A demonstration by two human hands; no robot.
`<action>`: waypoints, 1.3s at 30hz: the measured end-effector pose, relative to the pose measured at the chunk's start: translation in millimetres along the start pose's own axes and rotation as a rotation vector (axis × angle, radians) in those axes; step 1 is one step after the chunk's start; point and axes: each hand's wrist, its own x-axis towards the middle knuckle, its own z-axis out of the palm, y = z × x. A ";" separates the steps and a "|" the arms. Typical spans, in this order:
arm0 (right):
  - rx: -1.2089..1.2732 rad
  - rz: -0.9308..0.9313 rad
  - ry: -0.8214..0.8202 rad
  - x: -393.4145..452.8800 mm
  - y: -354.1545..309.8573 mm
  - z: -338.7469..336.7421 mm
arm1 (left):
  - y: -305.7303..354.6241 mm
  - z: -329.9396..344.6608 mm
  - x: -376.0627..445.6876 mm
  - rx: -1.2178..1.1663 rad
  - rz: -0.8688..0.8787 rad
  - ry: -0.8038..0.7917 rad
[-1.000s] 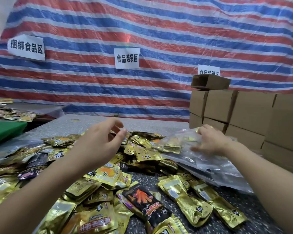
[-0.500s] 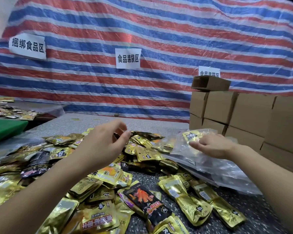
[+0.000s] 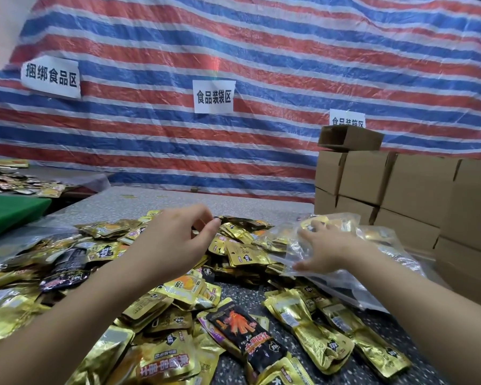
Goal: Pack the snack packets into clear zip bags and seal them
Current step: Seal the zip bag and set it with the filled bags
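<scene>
Several gold foil snack packets (image 3: 242, 252) lie heaped on the speckled table (image 3: 139, 201), with a black and orange packet (image 3: 245, 332) near the front. My left hand (image 3: 178, 240) hovers over the middle of the heap, fingers curled and apart, with nothing in it. To the right, my right hand (image 3: 328, 251) lies palm down on a clear zip bag (image 3: 342, 284), fingers spread on top and thumb at its near edge, gripping it. Gold packets show through the plastic by my fingertips. More clear bags lie under it.
Stacked cardboard boxes (image 3: 417, 190) stand close on the right, a small open box (image 3: 350, 138) on top. A striped tarp with paper signs (image 3: 213, 96) closes off the back. A green surface (image 3: 9, 212) and another table of packets (image 3: 20, 184) are at the left.
My right hand has turned palm down and spread over the clear bag, pressing it lower toward the table. My left hand has stayed almost in place above the heap.
</scene>
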 end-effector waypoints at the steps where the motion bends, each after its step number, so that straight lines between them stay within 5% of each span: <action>1: 0.013 -0.003 -0.040 0.2 -1.9 6.8 | -0.2 0.1 -0.1 0.007 0.003 -0.002; 7: -0.013 0.134 0.064 13.3 13.7 26.5 | 2.1 1.0 -1.3 0.017 0.011 -0.010; 28: 0.037 0.070 0.059 12.4 29.1 33.6 | 10.3 1.6 -3.9 0.025 0.031 -0.061; 36: 0.022 0.057 0.329 -5.0 -20.2 0.1 | 14.4 -2.2 -3.8 0.010 0.027 -0.075; 39: 0.188 0.028 0.529 -16.3 -52.3 -10.1 | 15.3 -1.1 -4.0 0.006 0.027 -0.073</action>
